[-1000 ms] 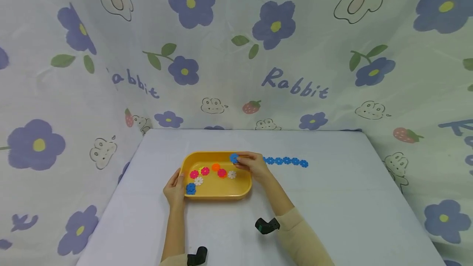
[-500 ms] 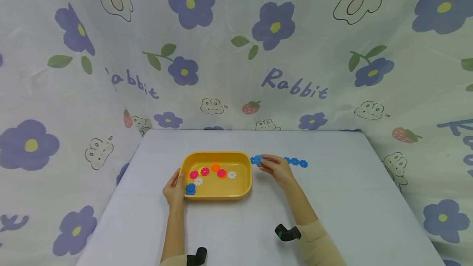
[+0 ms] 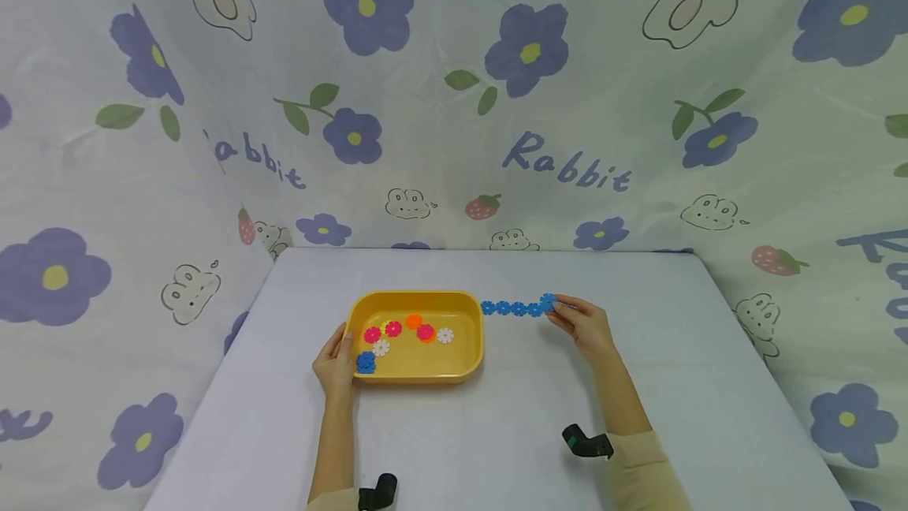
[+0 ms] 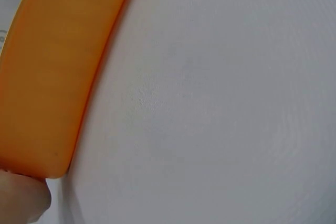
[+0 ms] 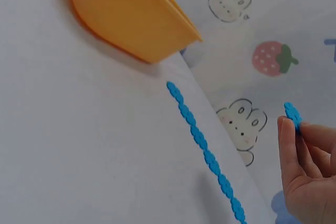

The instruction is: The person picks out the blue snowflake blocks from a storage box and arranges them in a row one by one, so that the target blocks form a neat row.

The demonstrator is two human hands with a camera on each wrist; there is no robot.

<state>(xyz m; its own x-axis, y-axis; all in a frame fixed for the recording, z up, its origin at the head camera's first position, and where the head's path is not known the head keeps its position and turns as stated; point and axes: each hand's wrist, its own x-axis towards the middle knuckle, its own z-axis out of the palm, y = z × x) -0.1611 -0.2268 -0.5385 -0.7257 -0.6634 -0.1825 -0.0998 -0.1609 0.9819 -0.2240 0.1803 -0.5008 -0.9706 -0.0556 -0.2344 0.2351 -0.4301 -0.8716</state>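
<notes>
My left hand point(image 3: 335, 365) grips the left side of a yellow tray point(image 3: 426, 367); only a fingertip point(image 4: 23, 198) shows beneath the tray's wall in the left wrist view. Inside the tray lie flower-shaped plastic discs: pink point(image 3: 372, 335), white point(image 3: 444, 336), orange point(image 3: 414, 322) and dark blue point(image 3: 365, 363). Between thumb and fingers, my right hand point(image 3: 585, 327) pinches one light blue flower disc point(image 5: 292, 115), raised off the table. Right of the tray runs a straight row of light blue flower discs point(image 3: 504, 308); its right end is hidden behind the hand in the head view.
A white cloth covers the table point(image 3: 454, 440). Behind and beside it hangs a curtain point(image 3: 440, 132) with flower and rabbit prints. The tray's right wall stands close to the left end of the row. Black wrist cameras point(image 3: 587, 444) sit on both forearms.
My right hand has carried the blue disc from over the tray's right rim rightward along the row. The left hand and the tray have stayed in place.
</notes>
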